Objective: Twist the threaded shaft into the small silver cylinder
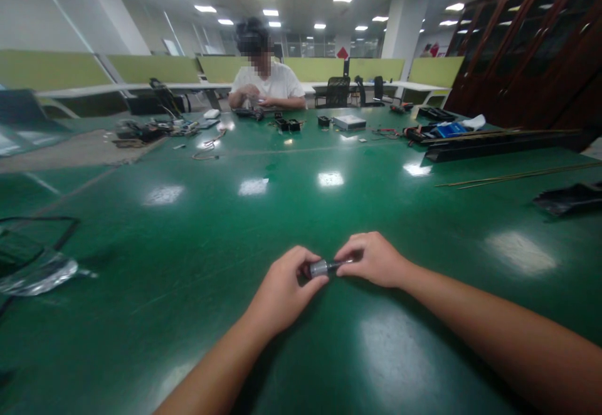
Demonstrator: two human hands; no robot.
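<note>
A short grey-and-black cylindrical piece (319,268) lies sideways between my hands, just above or on the green table. My left hand (286,286) is closed round its wider grey end, thumb in front and fingers behind. From the grey part a thinner dark section (333,266) runs to the right. My right hand (376,259) pinches the far end of that dark section between thumb and fingers. Whether the two sections are one item or two joined parts I cannot tell, and its exact kind is unclear.
The green tabletop (226,227) spreads around my hands. At the left lies a clear plastic item with a black frame (40,271). Black trays (498,144) and thin rods (517,175) lie right. Across the table sits a person (268,86) among small electronic parts and a silver box (348,122).
</note>
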